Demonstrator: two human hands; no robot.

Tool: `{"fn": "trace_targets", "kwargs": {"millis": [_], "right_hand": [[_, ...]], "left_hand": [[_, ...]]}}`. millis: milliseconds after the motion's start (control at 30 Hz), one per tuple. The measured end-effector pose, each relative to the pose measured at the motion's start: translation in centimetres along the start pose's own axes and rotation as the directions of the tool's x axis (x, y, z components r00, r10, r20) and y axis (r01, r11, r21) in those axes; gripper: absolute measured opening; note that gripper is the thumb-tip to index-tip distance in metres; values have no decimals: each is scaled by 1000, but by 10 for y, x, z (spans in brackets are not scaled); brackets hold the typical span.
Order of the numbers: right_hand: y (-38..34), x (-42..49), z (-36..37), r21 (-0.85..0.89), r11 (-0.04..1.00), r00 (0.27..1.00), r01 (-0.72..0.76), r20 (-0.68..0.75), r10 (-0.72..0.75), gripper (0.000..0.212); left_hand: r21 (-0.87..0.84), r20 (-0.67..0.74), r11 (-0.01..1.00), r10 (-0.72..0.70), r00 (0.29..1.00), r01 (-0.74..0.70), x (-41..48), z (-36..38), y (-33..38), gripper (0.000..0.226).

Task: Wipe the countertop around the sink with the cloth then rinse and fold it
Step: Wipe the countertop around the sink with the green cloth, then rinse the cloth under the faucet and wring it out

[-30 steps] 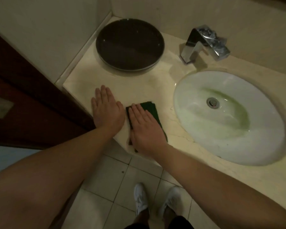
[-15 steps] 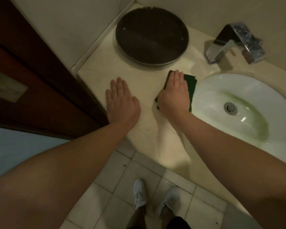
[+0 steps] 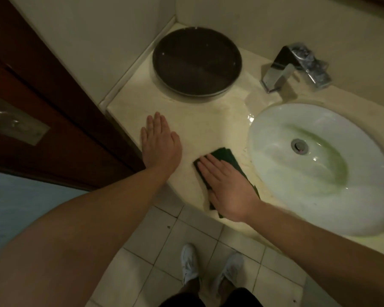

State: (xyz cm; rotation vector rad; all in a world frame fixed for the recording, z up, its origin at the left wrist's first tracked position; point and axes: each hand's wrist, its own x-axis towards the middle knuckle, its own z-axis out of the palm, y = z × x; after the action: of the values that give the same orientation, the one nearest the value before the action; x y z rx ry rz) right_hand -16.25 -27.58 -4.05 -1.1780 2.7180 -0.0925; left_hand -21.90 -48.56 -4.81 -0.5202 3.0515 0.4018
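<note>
Right hand (image 3: 228,187) presses flat on the green cloth (image 3: 225,156) left of the sink (image 3: 275,191); left hand (image 3: 160,142) flat on the worktop (image 3: 200,120). Wiping underway; rinsing, folding remain.

dark round tray (image 3: 196,60), white shoes (image 3: 189,264)

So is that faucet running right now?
Off. No stream of water falls from the faucet into the sink.
</note>
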Motion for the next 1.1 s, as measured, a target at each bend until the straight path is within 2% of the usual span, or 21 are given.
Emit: {"fn": "trace_targets", "kwargs": {"millis": [100, 200, 267, 333, 433, 500, 567, 633, 667, 833, 900, 933, 1000, 1033, 1100], "right_hand": [[5, -45, 4, 89, 962, 965, -257, -30, 261, 65], [5, -66, 9, 182, 869, 872, -460, -96, 481, 62], [5, -71, 12, 297, 801, 800, -520, -161, 578, 61], [7, -76, 5, 449, 702, 720, -552, -169, 674, 61], [22, -90, -15, 701, 420, 572, -577, -21, 820, 56], [43, -98, -31, 746, 334, 532, -577, 33, 846, 52], [68, -107, -49, 693, 364, 571, -622, 83, 817, 51], [95, -116, -70, 552, 457, 616, -697, 135, 776, 55], [108, -121, -81, 498, 479, 613, -723, 141, 778, 56], [161, -143, -142, 367, 471, 525, -802, 55, 850, 37], [177, -147, -159, 297, 427, 465, -854, 70, 882, 34], [185, -149, -165, 248, 437, 466, -864, 70, 882, 33], [198, -155, -168, 172, 544, 546, -821, -42, 837, 25], [204, -158, -169, 174, 580, 566, -796, -127, 815, 20], [214, -163, -175, 242, 622, 569, -745, -256, 781, 25]], "left_hand": [[23, 23, 1000, 4, 1000, -5, -2, -4, 2, 63], [51, 44, 999, 8, 999, -11, -2, -4, 1, 63], [57, 63, 998, 14, 998, -17, -2, -4, 2, 63], [55, 81, 998, 7, 997, -11, -1, -7, 3, 63], [10, 120, 999, 29, 992, -31, -6, -17, 12, 62], [-40, 125, 993, 112, 986, -108, -18, -22, 33, 58], [-144, 142, 973, 198, 970, -178, -35, -23, 69, 57], [-256, 182, 939, 278, 943, -228, -51, -22, 109, 58], [-293, 202, 920, 327, 923, -262, -59, -22, 129, 58], [-352, 264, 813, 561, 784, -463, -75, -26, 206, 54], [-342, 229, 789, 597, 769, -511, -76, -31, 232, 53], [-344, 205, 780, 606, 769, -523, -75, -34, 245, 52], [-346, 166, 764, 620, 767, -544, -76, -39, 267, 51], [-346, 155, 758, 627, 763, -553, -76, -41, 277, 50], [-377, 142, 743, 636, 758, -553, -76, -43, 292, 50]]}}
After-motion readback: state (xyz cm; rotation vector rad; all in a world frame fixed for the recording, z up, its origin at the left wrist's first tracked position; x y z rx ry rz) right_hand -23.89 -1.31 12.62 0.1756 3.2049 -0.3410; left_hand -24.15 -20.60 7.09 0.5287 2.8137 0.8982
